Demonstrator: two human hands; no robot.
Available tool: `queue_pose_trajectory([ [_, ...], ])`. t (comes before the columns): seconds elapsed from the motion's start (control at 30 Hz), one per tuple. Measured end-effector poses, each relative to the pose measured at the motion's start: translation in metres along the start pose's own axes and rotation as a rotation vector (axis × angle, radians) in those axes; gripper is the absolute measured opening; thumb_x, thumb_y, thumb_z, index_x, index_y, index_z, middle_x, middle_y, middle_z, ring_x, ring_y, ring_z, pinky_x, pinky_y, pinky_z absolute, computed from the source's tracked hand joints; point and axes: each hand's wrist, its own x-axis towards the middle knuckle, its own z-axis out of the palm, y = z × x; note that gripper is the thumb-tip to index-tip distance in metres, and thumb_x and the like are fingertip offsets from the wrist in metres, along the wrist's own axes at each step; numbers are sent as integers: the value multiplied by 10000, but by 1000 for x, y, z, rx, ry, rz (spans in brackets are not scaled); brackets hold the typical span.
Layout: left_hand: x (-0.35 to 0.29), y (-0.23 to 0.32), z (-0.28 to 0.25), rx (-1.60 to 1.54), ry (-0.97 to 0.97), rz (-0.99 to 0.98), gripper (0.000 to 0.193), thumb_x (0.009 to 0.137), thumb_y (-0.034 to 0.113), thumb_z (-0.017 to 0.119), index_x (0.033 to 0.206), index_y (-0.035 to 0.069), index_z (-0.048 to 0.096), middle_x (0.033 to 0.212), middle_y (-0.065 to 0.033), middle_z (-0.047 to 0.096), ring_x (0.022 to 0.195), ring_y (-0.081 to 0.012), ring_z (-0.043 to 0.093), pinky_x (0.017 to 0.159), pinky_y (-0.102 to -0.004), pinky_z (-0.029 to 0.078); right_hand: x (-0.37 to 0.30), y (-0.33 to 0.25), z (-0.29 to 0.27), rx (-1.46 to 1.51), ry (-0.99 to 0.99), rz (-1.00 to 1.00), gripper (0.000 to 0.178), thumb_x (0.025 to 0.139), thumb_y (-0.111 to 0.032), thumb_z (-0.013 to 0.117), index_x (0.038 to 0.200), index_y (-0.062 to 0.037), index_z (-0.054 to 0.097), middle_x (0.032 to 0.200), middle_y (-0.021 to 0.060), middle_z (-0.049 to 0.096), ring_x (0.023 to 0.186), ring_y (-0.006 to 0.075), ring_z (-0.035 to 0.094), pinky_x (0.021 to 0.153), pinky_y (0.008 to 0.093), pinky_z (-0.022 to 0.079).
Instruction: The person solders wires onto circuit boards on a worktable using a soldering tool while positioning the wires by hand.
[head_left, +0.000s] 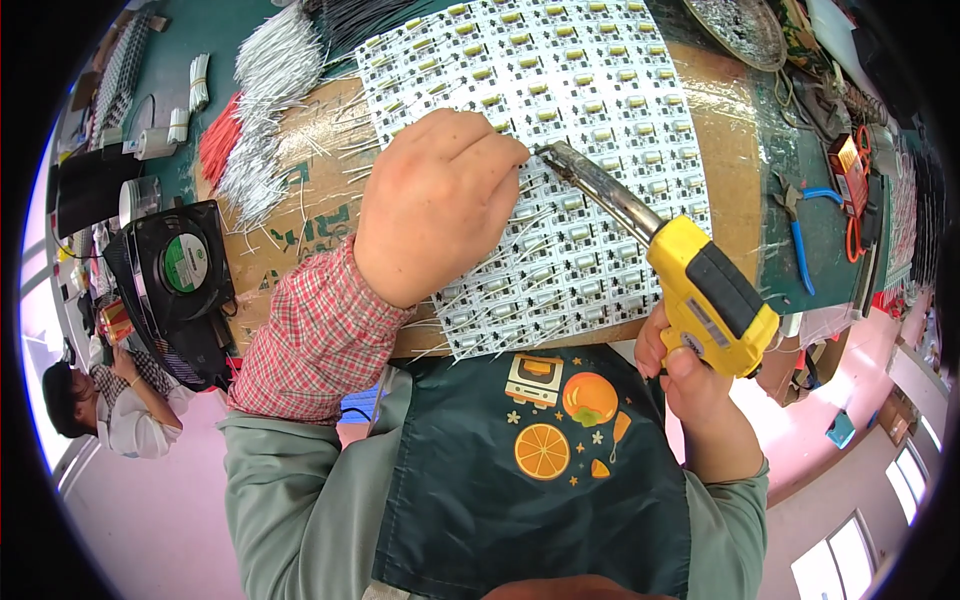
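Room right, tighter left
Between the circuit sheet (640,140) and the blue-handled pliers (798,240) we have a passage; the soldering gun (705,290) slants over the sheet, white wires (262,125) and a fan (185,262) crowd our left.

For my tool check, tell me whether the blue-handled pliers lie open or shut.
Open: the blue-handled pliers lie with their two handles spread wide apart; the jaw tips are too small to judge.

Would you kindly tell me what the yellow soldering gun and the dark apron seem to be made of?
Soldering gun: probably hard plastic, judging by its smooth moulded body; its barrel looks like metal, greyish and shiny.
Apron: likely synthetic cloth, given its satiny creases.
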Motion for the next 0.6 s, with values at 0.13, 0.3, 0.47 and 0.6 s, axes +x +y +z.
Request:
queue_pose_trajectory([
  [0.13, 1, 2, -1, 23, -13, 13, 120, 725, 24, 686, 843, 49, 681, 776, -80, 591, 745, -281, 606, 668, -387, 508, 0, 0, 1, 17, 7, 3, 570, 806, -493, 797, 1040, -51, 524, 737, 29, 472, 599, 133, 489, 515, 273, 411],
  [0.3, 0, 1, 0, 32, -21, 25, 110, 725, 24, 680, 830, 52, 673, 768, -76, 581, 745, -274, 599, 665, -384, 502, -2, -3, 3, 111, 2, 29, 751, 789, -500, 810, 1262, -6, 500, 729, 18, 471, 593, 125, 483, 520, 266, 407],
  [0.47, 2, 0, -2, 36, -53, 19, 133, 734, 21, 697, 861, 59, 696, 797, -76, 612, 762, -275, 619, 677, -379, 517, 1, -3, 4, 165, 18, 19, 865, 770, -503, 824, 1345, 27, 454, 708, 16, 465, 556, 125, 465, 498, 263, 397],
  [0.6, 0, -1, -7, 50, -80, 13, 130, 749, 20, 721, 873, 60, 711, 814, -81, 644, 770, -279, 639, 677, -378, 529, 3, -3, 3, 176, 19, -3, 870, 770, -500, 825, 1349, 30, 449, 692, 22, 467, 529, 131, 461, 474, 266, 390],
])
